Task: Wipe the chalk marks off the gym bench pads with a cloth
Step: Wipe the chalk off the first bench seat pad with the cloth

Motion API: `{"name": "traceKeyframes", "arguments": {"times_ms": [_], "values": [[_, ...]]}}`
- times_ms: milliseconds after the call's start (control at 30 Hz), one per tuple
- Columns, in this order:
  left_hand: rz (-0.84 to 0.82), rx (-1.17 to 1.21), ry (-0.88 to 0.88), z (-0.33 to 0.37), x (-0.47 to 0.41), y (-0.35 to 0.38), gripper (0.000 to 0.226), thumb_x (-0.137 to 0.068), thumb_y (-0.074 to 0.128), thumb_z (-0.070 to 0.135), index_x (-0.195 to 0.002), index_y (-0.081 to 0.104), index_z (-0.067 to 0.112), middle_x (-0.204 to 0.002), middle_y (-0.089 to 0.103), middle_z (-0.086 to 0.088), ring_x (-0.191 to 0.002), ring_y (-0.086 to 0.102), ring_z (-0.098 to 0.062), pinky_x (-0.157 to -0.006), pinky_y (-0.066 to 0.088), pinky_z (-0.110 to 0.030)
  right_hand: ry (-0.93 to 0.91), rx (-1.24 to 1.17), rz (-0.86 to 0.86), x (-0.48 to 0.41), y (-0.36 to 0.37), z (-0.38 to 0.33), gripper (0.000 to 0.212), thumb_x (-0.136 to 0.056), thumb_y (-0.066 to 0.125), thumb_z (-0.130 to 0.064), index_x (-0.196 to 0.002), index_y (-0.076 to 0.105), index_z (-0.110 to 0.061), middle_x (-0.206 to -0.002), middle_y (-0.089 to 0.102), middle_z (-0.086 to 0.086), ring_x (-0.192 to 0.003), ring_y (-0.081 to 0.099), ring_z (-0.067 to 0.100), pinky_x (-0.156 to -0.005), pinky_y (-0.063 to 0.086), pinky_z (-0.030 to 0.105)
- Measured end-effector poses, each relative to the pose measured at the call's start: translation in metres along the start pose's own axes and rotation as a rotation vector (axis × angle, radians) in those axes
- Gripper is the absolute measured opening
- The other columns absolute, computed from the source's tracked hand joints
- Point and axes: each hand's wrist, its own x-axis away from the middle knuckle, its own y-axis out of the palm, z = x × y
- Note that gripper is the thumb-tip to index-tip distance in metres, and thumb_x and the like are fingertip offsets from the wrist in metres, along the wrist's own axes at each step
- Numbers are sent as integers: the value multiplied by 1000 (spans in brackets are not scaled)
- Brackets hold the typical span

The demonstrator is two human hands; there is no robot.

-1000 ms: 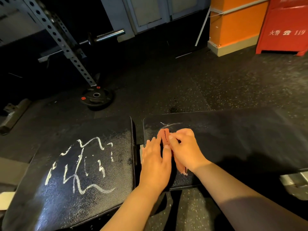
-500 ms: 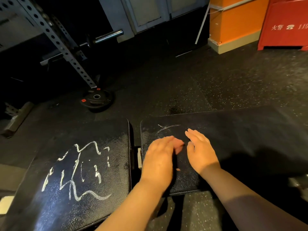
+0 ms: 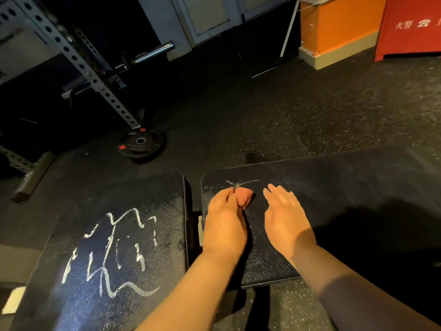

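Two black bench pads lie side by side. The left pad [image 3: 148, 199] carries large white chalk scribbles [image 3: 112, 252]. On the right pad [image 3: 346, 187] a thin chalk mark [image 3: 243, 183] remains near its far left corner. My left hand [image 3: 224, 223] presses a small reddish cloth [image 3: 244, 197] onto the right pad just below that mark; its fingers curl over the cloth, which sticks out past the fingertips. My right hand [image 3: 286, 216] lies flat on the right pad beside it, fingers straight, holding nothing.
A weight plate [image 3: 140, 145] lies on the rubber floor beyond the left pad, beside a perforated rack upright [image 3: 78, 63] and a barbell end [image 3: 152, 52]. An orange pillar [image 3: 334, 27] and a red cabinet [image 3: 412, 27] stand at the far right.
My right hand let go of the cloth and moved to the right, flattening on the pad. My left hand took the cloth and pushed it up toward the thin chalk mark.
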Motion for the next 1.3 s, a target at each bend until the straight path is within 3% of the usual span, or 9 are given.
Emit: {"name": "traceKeyframes", "arguments": {"times_ms": [100,233,500,600,767,900,1033,1200,1300], "values": [[-37,-37,183,2,11,-2,35,-97,50,15,-129,63,16,-140,53,1,-130,48,-19,-108,43,-34,16,-94,23,-7,-1,-3,56,-104,33,-13,-159,22,-20,-167,15,-2,-155,7,16,-127,4,34],[120,-43,-55,-14,-11,-11,33,-92,50,12,-119,68,15,-130,56,-2,-125,50,-24,-107,43,-36,-20,-161,-32,-12,10,-3,57,-105,32,-11,-159,18,-24,-166,10,-9,-155,2,15,-126,9,34],[81,-159,96,-14,-9,-13,29,-92,58,16,-119,69,11,-111,60,-7,-97,56,-32,-83,52,-39,10,-243,39,-7,1,-11,52,-104,35,-12,-155,33,-22,-163,27,-6,-153,17,16,-124,20,35],[167,-40,-87,-4,-13,-6,26,-95,54,11,-117,69,13,-116,57,-4,-113,51,-26,-96,46,-33,15,-249,35,-7,2,-9,52,-105,35,-12,-156,31,-22,-163,26,-7,-153,16,16,-124,19,34],[-20,3,216,0,-3,4,32,-97,53,12,-126,65,16,-126,56,1,-120,49,-20,-102,45,-32,41,-284,40,-7,0,-10,55,-103,33,-7,-156,31,-22,-163,27,-6,-153,16,14,-124,19,34],[3,-86,-20,2,-16,3,45,-99,48,11,-144,51,18,-144,45,1,-141,33,-24,-118,30,-40,35,-271,69,-6,-1,-11,53,-104,36,-10,-155,32,-24,-163,28,-8,-152,18,13,-123,23,34],[-97,-17,177,9,-7,7,48,-95,52,6,-140,55,23,-146,48,5,-135,41,-19,-114,37,-36,56,-324,91,-3,-5,-13,45,-101,35,-5,-141,50,-21,-155,40,-6,-148,25,12,-120,28,33],[42,-54,-50,2,-26,-1,46,-94,49,3,-137,57,16,-149,45,-5,-139,35,-26,-118,25,-31,52,-276,63,-5,-3,-12,54,-104,35,-11,-155,32,-24,-162,28,-9,-152,19,13,-122,25,35],[-69,9,122,15,-14,9,48,-93,50,3,-136,57,23,-144,49,-1,-136,40,-22,-117,30,-30,79,-293,66,-4,-4,-13,55,-102,34,-10,-155,33,-24,-162,30,-8,-151,21,12,-122,25,35]]}}
